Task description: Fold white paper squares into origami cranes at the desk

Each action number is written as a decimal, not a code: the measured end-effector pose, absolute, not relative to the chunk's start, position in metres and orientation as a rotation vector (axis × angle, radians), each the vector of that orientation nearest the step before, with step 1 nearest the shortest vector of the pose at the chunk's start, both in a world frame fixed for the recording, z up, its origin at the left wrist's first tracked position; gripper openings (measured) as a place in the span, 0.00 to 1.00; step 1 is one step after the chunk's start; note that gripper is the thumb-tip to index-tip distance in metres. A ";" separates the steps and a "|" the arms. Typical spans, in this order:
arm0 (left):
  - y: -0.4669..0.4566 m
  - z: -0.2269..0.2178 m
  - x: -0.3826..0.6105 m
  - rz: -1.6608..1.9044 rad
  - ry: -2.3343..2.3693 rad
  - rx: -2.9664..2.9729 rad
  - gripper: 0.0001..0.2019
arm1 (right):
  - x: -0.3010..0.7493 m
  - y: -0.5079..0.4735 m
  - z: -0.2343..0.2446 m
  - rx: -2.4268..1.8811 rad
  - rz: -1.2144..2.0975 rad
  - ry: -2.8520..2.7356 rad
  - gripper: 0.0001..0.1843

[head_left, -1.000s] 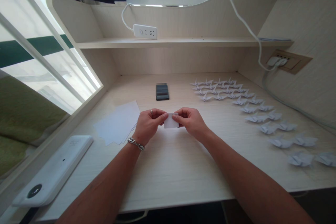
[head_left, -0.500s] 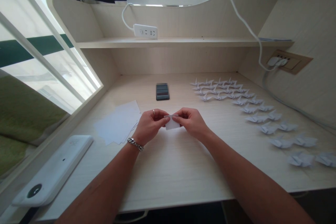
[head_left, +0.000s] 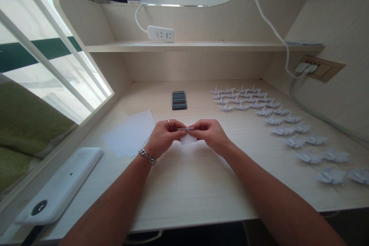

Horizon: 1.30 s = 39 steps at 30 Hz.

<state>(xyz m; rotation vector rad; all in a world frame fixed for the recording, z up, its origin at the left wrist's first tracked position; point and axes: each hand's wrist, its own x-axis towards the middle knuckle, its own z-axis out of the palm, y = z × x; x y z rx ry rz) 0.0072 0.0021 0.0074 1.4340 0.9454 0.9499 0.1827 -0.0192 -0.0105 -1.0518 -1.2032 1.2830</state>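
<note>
A small folded piece of white paper (head_left: 188,138) is held just above the desk, in the middle of the view. My left hand (head_left: 165,135) pinches its left side between thumb and fingers. On the right side, my right hand (head_left: 210,133) grips it the same way, and the two thumbs nearly meet at the upper fold. The fingers behind the paper are partly hidden. Left of my left hand lies a loose stack of white paper sheets (head_left: 128,132). Rows of folded white paper cranes (head_left: 275,120) stand on the right part of the desk.
A dark phone-like block (head_left: 179,100), blurred out, lies behind my hands. A long white device (head_left: 62,184) stands at the left edge. A power strip (head_left: 160,34) rests on the shelf (head_left: 201,49); a white cable (head_left: 271,27) runs to the wall socket (head_left: 323,68) on the right.
The paper has tilted slightly between my fingers, and its upper fold shows a little more to the left. Both hands keep their grip in nearly the same place.
</note>
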 end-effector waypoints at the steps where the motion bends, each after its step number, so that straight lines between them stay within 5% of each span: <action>1: 0.002 0.008 0.007 0.949 0.946 1.428 0.10 | 0.182 -0.019 -0.010 -1.055 1.279 -1.196 0.16; 14: 0.013 0.003 0.015 1.131 1.049 1.369 0.15 | 0.181 -0.012 -0.015 -1.155 1.356 -1.134 0.15; 23: 0.025 0.011 0.020 0.841 0.964 1.575 0.10 | 0.190 0.013 -0.002 -1.229 1.025 -1.281 0.08; 28: 0.026 -0.005 0.020 0.994 1.040 1.699 0.12 | 0.186 0.005 -0.016 -1.287 0.874 -1.513 0.08; 39: 0.015 -0.007 0.012 0.941 1.228 2.052 0.10 | 0.192 -0.001 -0.021 -1.222 0.999 -1.525 0.09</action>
